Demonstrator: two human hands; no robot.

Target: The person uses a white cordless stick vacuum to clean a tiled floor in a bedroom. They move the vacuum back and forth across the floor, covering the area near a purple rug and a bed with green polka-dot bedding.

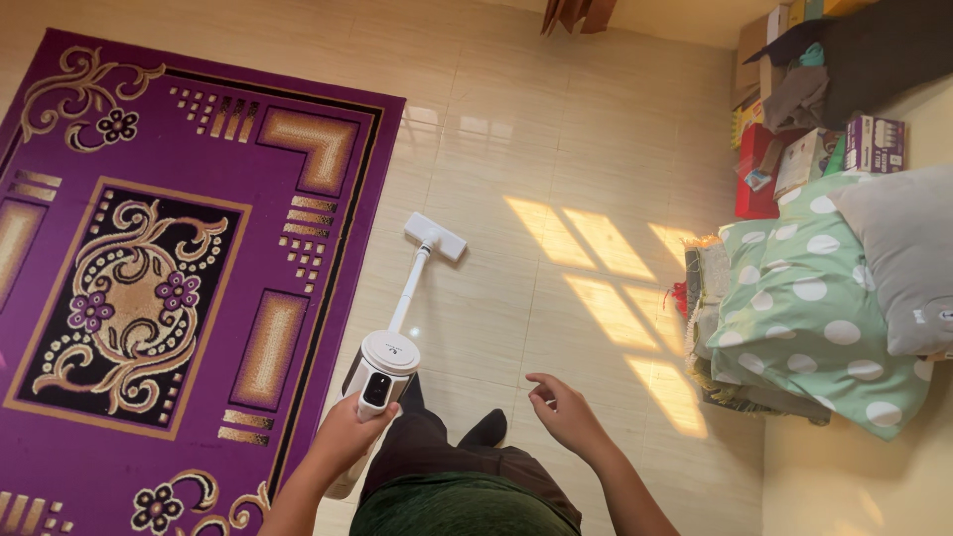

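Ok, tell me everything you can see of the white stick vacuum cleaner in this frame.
The white plastic stick vacuum cleaner has a rounded motor body with a small dark panel, a slim straight tube and a flat rectangular floor head. It leans away from the person, its head resting on the glossy cream tiled floor, beside the edge of the purple patterned rug. The left hand holds its grip from below; the right hand hangs free, apart from it.

Warm daylight fills the room, bright and even, and casts a slanted grid of sunlit window panes on the glossy tiled floor [596, 268] near its right edge — with faint glare on the tiles beside the rug [169, 258]. The picture is sharp throughout; lines bow slightly toward the corners.
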